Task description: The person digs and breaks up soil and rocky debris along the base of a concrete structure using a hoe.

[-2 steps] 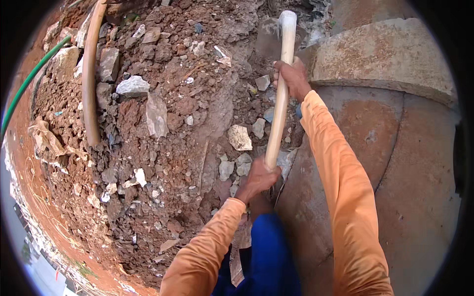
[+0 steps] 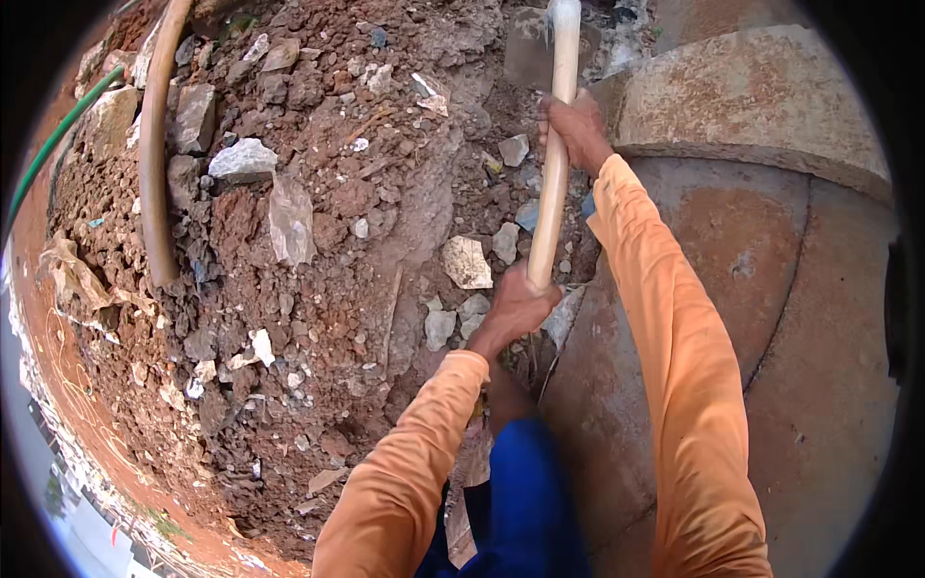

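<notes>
Both my hands grip the pale wooden handle of a hoe (image 2: 551, 197), which runs away from me, its top leaning slightly right. My left hand (image 2: 520, 310) wraps the near end of the handle. Farther up, my right hand (image 2: 575, 130) is closed round it below the whitish far end. A dull, squarish metal blade (image 2: 529, 50) shows at that end, against the soil; its lower edge is hard to make out. Beneath the handle lie loose stones, among them a cream-coloured chunk (image 2: 466, 263) left of my left hand.
Rubble-strewn reddish soil (image 2: 337, 193) spreads to the left, with a curved wooden pole (image 2: 154, 164) and a green hose (image 2: 63, 140). On the right, a raised concrete kerb (image 2: 752, 96) borders stained paving (image 2: 713, 241). My blue-clad leg (image 2: 530, 491) stands close below my left hand.
Both hands and the hoe have moved slightly away from me and to the right. The hoe's far end now reaches the top of the picture. My grip stays closed.
</notes>
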`<state>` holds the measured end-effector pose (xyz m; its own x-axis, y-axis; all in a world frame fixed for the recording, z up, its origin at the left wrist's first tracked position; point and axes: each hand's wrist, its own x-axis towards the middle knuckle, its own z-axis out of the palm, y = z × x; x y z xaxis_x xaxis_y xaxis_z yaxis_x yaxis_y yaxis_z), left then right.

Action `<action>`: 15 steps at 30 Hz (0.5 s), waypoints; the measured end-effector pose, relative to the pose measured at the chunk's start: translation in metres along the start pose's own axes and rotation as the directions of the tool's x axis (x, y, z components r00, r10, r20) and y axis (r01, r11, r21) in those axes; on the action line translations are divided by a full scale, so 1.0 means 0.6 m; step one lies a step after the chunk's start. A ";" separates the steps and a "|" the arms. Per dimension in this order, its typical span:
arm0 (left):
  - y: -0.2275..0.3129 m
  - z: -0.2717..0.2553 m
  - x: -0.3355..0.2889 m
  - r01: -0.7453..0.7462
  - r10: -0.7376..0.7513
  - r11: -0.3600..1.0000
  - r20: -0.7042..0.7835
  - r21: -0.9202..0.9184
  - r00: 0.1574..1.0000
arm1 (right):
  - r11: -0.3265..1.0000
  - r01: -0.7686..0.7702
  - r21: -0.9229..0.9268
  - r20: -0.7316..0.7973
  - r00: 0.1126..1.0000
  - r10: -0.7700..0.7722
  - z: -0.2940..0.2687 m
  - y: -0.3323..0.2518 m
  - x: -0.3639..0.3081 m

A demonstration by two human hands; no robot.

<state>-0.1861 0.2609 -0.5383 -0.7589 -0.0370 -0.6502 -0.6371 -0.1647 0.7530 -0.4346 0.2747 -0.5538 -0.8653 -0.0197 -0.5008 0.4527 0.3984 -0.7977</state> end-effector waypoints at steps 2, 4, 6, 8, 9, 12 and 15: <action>0.020 -0.006 0.143 -0.031 0.034 0.994 0.026 -0.108 0.999 | 0.954 0.116 -0.277 0.071 0.992 -0.100 0.001 0.047 0.078; 0.016 0.022 0.224 -0.050 0.059 0.993 0.084 -0.105 0.995 | 0.808 0.155 -0.569 0.129 0.987 -0.099 -0.027 0.109 0.162; -0.071 0.032 0.224 -0.022 0.023 0.991 0.009 -0.133 1.000 | 0.751 0.134 -0.647 0.178 0.984 -0.023 -0.011 0.180 0.163; -0.093 0.063 0.183 0.098 -0.102 0.971 -0.008 -0.216 0.995 | 0.770 0.065 -0.635 -0.072 0.987 -0.144 -0.021 0.246 0.133; -0.124 0.051 0.142 0.135 -0.141 0.974 -0.019 -0.184 0.990 | 0.795 -0.033 -0.605 -0.075 0.997 -0.016 0.017 0.230 0.057; -0.130 0.055 0.070 0.163 -0.198 0.953 -0.121 -0.254 0.973 | 0.821 0.009 -0.570 0.102 0.993 0.060 0.028 0.189 -0.030; -0.046 0.059 -0.015 0.312 -0.357 0.863 -0.044 -0.397 0.933 | 0.747 -0.013 -0.665 0.087 0.992 0.095 0.022 0.159 -0.072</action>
<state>-0.1667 0.3008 -0.5495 -0.4747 -0.0191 -0.8800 -0.7328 -0.5452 0.4071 -0.3509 0.3012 -0.6126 -0.7966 -0.0617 -0.6014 0.2062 0.9074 -0.3662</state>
